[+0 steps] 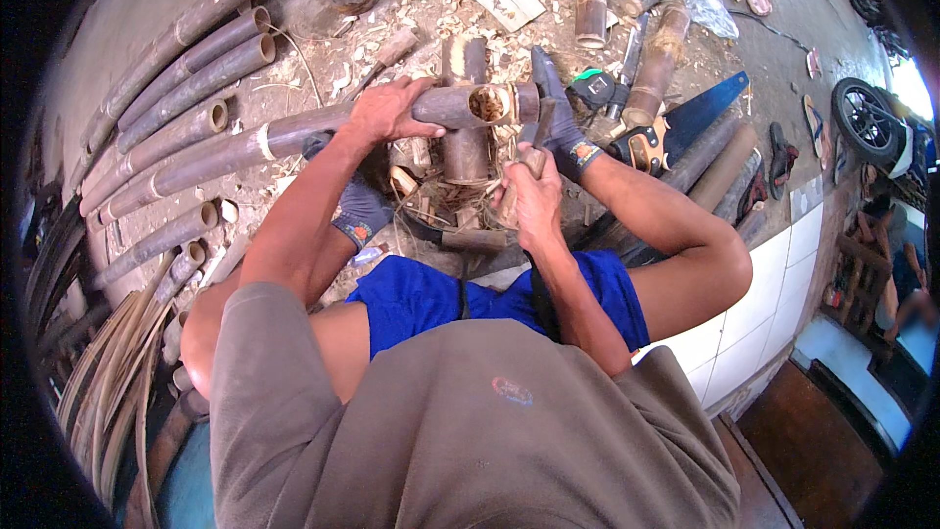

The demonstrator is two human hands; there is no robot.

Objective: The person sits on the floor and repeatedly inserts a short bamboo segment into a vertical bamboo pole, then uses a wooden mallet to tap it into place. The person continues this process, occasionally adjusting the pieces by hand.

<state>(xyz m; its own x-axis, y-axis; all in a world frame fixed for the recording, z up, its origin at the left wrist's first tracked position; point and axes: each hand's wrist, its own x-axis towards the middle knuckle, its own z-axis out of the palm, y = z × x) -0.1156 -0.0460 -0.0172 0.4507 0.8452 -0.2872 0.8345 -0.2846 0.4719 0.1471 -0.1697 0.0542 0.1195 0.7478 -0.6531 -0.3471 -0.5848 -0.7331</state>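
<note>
A long brown bamboo pole (304, 132) runs from the left to the middle, across a short, thick bamboo piece (467, 159). Near the pole's right end is a cut hole (493, 104) with pale, rough edges. My left hand (392, 111) grips the pole from above, left of this hole. In my right hand (532, 198) is a wooden-handled blade (529, 165), its dark metal pointing away from me beside the pole's end. Whether it is a knife or a chisel, I cannot tell. My feet, in dark socks, flank the short piece.
Several bamboo poles (196, 88) lie at the left, with split strips (113, 372) nearer. A blue-bladed handsaw (700, 122), a green-and-black tape measure (597, 88) and more bamboo (658, 64) lie right. Shavings and a wooden-handled tool (394, 47) lie beyond the pole. A motorcycle wheel (867, 122) stands far right.
</note>
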